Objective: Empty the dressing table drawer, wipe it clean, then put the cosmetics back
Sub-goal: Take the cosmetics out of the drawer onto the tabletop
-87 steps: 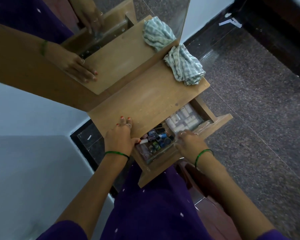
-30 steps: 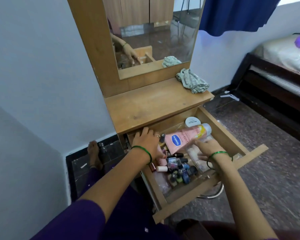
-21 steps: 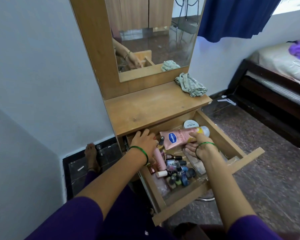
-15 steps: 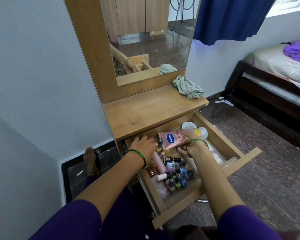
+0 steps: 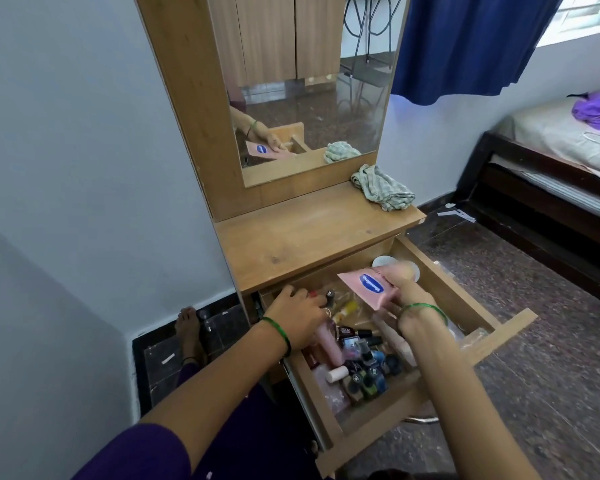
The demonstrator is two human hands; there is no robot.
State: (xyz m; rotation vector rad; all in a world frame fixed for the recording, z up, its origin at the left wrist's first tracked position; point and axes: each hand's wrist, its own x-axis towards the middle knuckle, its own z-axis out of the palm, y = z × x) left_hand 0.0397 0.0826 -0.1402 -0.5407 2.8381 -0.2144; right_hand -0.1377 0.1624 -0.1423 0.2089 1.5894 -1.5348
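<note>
Head view: wooden dressing table (image 5: 312, 233) against pale wall, drawer (image 5: 413, 407) pulled out. Right hand (image 5: 407, 301) grasped pink lotion tube (image 5: 368, 287), lifted above the cosmetics (image 5: 361, 368). Left hand (image 5: 298, 317) lay curled among bottles just below its fingers; grasp unclear.

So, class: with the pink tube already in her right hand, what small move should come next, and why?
Probably set the pink tube, gripped in the right hand, onto the bare wooden tabletop; the drawer is still full and needs emptying.
</note>
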